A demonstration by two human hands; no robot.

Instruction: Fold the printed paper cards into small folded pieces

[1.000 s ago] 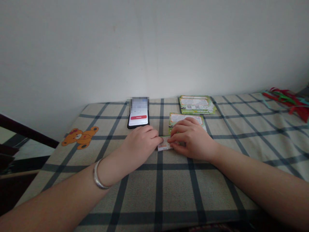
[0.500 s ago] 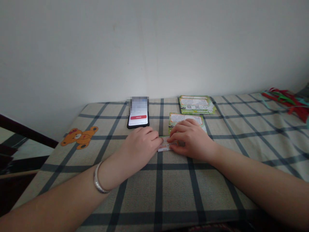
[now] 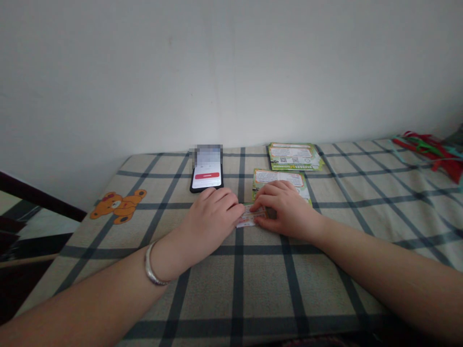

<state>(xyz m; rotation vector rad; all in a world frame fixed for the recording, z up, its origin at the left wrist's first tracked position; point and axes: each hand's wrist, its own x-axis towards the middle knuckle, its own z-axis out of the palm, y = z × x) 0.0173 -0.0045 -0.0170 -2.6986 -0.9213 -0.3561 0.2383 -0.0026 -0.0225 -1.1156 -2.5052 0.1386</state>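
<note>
My left hand (image 3: 211, 217) and my right hand (image 3: 287, 209) lie close together on a checked cloth (image 3: 253, 274). Both have their fingers curled and pressed onto a small folded printed paper (image 3: 249, 216) between them. A silver bangle (image 3: 154, 267) sits on my left wrist. Just beyond my right hand lies a green and orange leaflet (image 3: 280, 179), partly covered by the fingers.
A black phone (image 3: 207, 174) with a lit screen lies beyond my left hand. A stack of green leaflets (image 3: 294, 156) sits near the wall. Red and green ribbons (image 3: 432, 150) lie at the far right. A bear print (image 3: 117, 205) marks the cloth at left, near its edge.
My left hand has crept slightly right and forward over the folded paper. My right hand has stayed almost still.
</note>
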